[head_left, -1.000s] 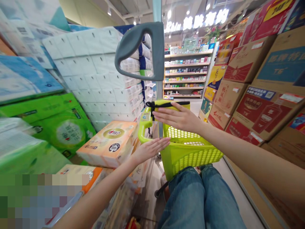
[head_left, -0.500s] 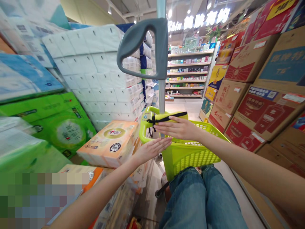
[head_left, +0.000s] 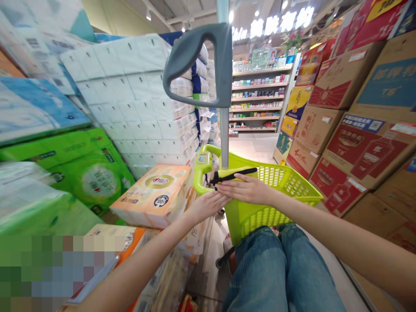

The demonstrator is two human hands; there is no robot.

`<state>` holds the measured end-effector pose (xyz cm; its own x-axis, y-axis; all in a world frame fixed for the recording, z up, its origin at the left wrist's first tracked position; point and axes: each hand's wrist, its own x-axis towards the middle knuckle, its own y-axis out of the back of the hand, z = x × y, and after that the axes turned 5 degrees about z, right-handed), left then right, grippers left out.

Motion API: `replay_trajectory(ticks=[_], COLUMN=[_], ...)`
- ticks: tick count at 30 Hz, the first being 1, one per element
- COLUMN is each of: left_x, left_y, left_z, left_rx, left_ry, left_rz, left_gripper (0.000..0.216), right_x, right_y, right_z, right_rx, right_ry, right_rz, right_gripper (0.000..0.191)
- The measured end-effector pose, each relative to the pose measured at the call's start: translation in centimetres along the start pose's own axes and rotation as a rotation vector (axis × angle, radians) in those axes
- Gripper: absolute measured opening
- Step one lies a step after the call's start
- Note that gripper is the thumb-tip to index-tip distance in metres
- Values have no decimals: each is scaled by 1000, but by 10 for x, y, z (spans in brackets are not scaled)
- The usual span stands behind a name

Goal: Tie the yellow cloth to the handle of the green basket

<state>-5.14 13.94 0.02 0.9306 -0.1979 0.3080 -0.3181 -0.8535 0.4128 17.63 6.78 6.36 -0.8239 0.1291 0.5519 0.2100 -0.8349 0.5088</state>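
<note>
The right hand (head_left: 245,189) has come down, bringing the folded yellow bundle (head_left: 225,173) lower, and its fingertips now overlap the left hand (head_left: 208,207) in view. The bundle is just past the hands, near the left end of the green basket (head_left: 238,212). The right fingers are straight and close together along its near side, with one digit up by the black strip (head_left: 247,171); the left fingers are straight too. The palms are hidden, so I can't tell how tightly either hand grips. It would help to press softly and evenly, keeping the strip straight. The bundle looks soft and long. The basket looks like hard, shiny plastic full of little holes. The grey handle (head_left: 226,65) looks smooth and loops round.
</note>
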Motion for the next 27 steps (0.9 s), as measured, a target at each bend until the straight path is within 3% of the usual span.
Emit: replay_trajectory(ticks=[4,9,13,17,19,23,27], left_x=[3,8,7,1,0,4,8], left_y=[6,15,12,2,0,8,17], left_z=[-3,-6,-5,-2,-1,-4,-8], left_rx=[54,103,102,42,19,93,126], left_ry=[11,21,26,10,1,19,8], left_rz=[-3,-17,-11,17,31,3,-17], left_gripper=[56,60,60,56,56,60,62], right_x=[13,58,50,15,5,24,59], right_y=[15,38,24,5,4,22,40], right_z=[27,75,56,16,12,47,89], right_rx=[-14,-4,-52,-76,-78,-84,-7], right_ry=[14,-258,-236,-31,62,67,-157], right_rz=[-7,44,102,53,26,29,87], right_gripper=[48,66,60,42,37,47,63])
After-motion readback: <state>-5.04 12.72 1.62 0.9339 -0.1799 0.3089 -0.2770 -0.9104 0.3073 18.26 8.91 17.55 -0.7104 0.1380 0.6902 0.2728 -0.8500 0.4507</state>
